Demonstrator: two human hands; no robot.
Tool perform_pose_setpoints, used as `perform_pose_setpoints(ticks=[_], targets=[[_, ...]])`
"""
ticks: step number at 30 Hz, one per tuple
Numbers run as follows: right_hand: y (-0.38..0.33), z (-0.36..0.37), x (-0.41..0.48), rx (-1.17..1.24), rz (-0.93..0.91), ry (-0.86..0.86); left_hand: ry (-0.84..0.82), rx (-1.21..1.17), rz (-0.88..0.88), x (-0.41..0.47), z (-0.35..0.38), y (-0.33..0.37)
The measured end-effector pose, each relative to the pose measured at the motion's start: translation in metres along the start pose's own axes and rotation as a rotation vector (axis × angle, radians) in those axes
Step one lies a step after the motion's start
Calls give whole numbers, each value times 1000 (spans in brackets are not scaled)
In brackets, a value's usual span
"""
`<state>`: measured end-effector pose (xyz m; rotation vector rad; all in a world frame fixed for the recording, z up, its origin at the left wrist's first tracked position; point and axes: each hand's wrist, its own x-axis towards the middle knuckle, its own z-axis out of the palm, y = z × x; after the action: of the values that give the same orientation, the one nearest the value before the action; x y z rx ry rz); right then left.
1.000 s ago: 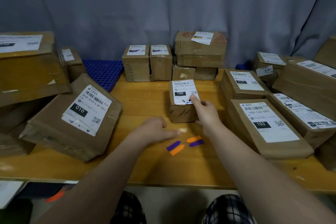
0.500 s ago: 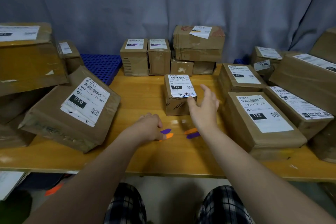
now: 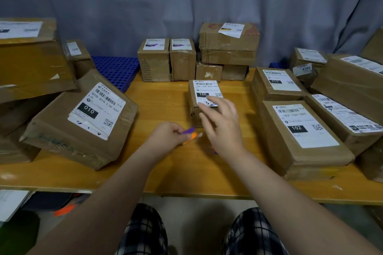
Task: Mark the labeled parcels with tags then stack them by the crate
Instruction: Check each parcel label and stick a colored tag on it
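A small cardboard parcel labelled 150 (image 3: 204,93) stands in the middle of the wooden table (image 3: 161,163). My left hand (image 3: 167,136) pinches a purple tag (image 3: 189,130) and an orange tag (image 3: 192,136) just in front of that parcel. My right hand (image 3: 221,124) hovers with spread fingers over the parcel's near end and holds nothing. A sliver of another purple tag (image 3: 215,152) peeks out under my right wrist. At the back, two small parcels (image 3: 154,60) (image 3: 182,59) carry purple tags on their labels, beside the blue crate (image 3: 116,70).
A large parcel labelled 010 (image 3: 83,118) leans at the left against bigger boxes (image 3: 31,58). Parcels labelled 102 (image 3: 300,134) and 010 (image 3: 277,85) lie at the right among several others. A stack of boxes (image 3: 228,47) stands behind the middle parcel.
My left hand has picked the purple and orange tags up off the table. My right hand left the 150 label and now hovers open over the parcel's near end.
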<state>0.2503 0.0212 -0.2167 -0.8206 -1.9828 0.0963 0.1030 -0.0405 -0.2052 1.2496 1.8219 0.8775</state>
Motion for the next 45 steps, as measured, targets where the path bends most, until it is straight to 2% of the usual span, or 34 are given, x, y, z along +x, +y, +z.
perform_pose_setpoints(ticks=[2, 5, 9, 13, 23, 28, 30, 36, 41, 43, 45], targets=[[0, 2, 0, -13, -122, -13, 24, -389, 32, -5, -1, 8], [-4, 4, 3, 26, -144, -41, 23, -593, 118, -9, -1, 23], [-8, 1, 10, 76, -40, -41, 27, -564, 230, -13, 3, 33], [-11, 0, 15, 78, -31, -51, 135, -572, 325, -18, 4, 37], [-10, 5, 12, -91, -157, 100, 269, -747, 103, -16, 7, 51], [-9, 3, 13, -143, -218, 131, 255, -767, 61, -16, 6, 54], [-9, 1, 15, -131, -219, 112, 239, -755, 47, -16, 5, 54], [-12, -9, 27, 3, -95, -95, 211, -713, -21, -15, -1, 49], [-9, -13, 28, -35, -247, -88, 126, -743, -71, -9, -8, 43], [-13, -16, 26, 36, -213, -34, 199, -748, -93, -5, -11, 37], [-15, -18, 25, 128, -57, -2, 271, -537, -85, -3, -13, 26]])
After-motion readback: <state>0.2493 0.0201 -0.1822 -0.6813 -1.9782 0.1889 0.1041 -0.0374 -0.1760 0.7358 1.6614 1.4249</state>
